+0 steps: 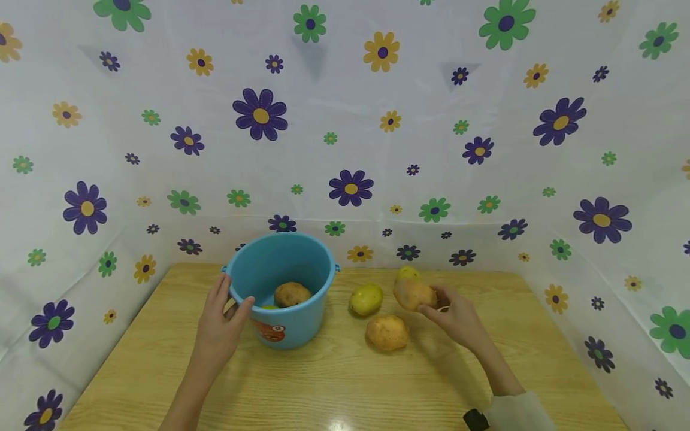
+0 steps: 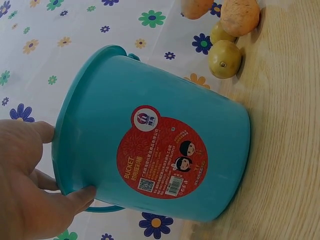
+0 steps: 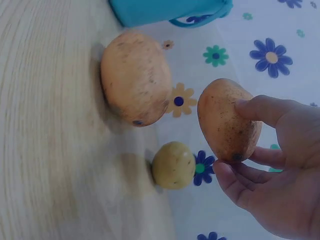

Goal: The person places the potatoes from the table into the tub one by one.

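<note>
My left hand (image 1: 218, 328) holds the rim of a light blue bucket (image 1: 293, 326), its fingertips at the left edge and thumb at the front. The bucket stands upright on the table and carries a red label (image 2: 162, 155). A potato (image 1: 291, 294) lies inside, beside a sliver of something yellow-green. My right hand (image 1: 457, 317) grips another potato (image 3: 227, 120) between thumb and fingers, raised above the table. Below and left of it, a potato (image 1: 388, 333) rests on the wood. Two yellow-green fruits sit nearby, one fruit (image 1: 366, 300) by the bucket, the other fruit (image 1: 408, 273) partly hidden behind the held potato.
The wooden table (image 1: 345, 383) runs back to a white flowered sheet (image 1: 334, 161), which also rises on both sides. The bucket's handle (image 2: 104, 208) hangs down at its far side in the left wrist view.
</note>
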A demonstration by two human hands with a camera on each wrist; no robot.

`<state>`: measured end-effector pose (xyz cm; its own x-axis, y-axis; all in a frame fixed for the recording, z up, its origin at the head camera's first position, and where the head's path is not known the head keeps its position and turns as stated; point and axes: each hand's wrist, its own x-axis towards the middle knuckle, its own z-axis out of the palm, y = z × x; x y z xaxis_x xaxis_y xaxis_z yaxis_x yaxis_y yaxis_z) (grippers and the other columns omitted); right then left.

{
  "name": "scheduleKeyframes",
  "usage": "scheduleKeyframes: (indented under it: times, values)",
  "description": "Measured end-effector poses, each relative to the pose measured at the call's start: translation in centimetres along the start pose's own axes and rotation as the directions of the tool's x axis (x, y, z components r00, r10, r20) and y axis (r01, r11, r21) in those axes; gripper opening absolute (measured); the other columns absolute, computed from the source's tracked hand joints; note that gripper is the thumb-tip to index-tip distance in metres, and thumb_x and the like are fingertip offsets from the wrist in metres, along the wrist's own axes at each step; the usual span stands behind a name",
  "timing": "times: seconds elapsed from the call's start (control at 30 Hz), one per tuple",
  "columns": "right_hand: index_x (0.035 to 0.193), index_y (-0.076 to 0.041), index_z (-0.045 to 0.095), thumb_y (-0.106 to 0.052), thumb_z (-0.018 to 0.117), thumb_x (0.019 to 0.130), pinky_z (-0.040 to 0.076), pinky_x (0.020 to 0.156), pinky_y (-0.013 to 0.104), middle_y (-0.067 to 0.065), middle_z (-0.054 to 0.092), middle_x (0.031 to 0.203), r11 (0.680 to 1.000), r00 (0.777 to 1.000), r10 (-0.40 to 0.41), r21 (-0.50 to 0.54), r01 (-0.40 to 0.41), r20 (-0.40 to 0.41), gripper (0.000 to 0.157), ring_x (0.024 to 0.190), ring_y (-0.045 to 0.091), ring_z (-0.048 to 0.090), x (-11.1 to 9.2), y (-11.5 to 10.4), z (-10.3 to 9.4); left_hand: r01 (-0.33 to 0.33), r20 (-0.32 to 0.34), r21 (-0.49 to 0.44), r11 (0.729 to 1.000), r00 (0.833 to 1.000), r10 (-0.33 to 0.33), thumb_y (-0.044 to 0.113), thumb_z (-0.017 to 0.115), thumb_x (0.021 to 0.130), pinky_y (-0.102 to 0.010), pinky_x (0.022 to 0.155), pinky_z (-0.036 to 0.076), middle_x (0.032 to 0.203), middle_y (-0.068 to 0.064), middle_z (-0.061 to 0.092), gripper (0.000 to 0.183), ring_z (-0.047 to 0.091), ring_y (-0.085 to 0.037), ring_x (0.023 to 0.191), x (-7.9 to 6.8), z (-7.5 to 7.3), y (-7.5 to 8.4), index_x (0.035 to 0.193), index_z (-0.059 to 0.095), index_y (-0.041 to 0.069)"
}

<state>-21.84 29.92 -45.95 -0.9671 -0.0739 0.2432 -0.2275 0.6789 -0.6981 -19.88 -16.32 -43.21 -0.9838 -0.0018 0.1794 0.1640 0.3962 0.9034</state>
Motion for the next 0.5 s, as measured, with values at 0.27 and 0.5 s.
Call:
scheduleKeyframes:
  times: [0.27,0.5]
  values:
    - [0.136,0.009,0.057,-0.024,0.08,0.094,0.061,0.078,0.029,0.018,0.071,0.112,1.0,1.0,-0.03,0.007,0.03,0.005,0.058,0.092,0.023,0.069,0.1,-2.4,-0.6,-0.022,-0.003,0.004,1.0,1.0,0.022,0.028,0.056,0.109,-0.046,0.116,0.036,0.171,-0.019,0.001,0.079,0.024,-0.045,0.151,0.0,-0.1,0.1,0.164,0.007,-0.001]
    - [0.137,0.008,0.057,-0.028,0.079,0.095,0.061,0.078,0.029,0.017,0.071,0.114,0.999,0.999,-0.037,0.022,0.036,0.029,0.06,0.091,0.022,0.069,0.2,-4.8,-1.0,-0.022,0.0,0.004,1.0,1.0,0.022,0.028,0.056,0.109,-0.046,0.117,0.035,0.171,-0.02,0.001,0.079,0.023,-0.045,0.152,0.0,-0.1,0.2,0.164,0.007,0.0]
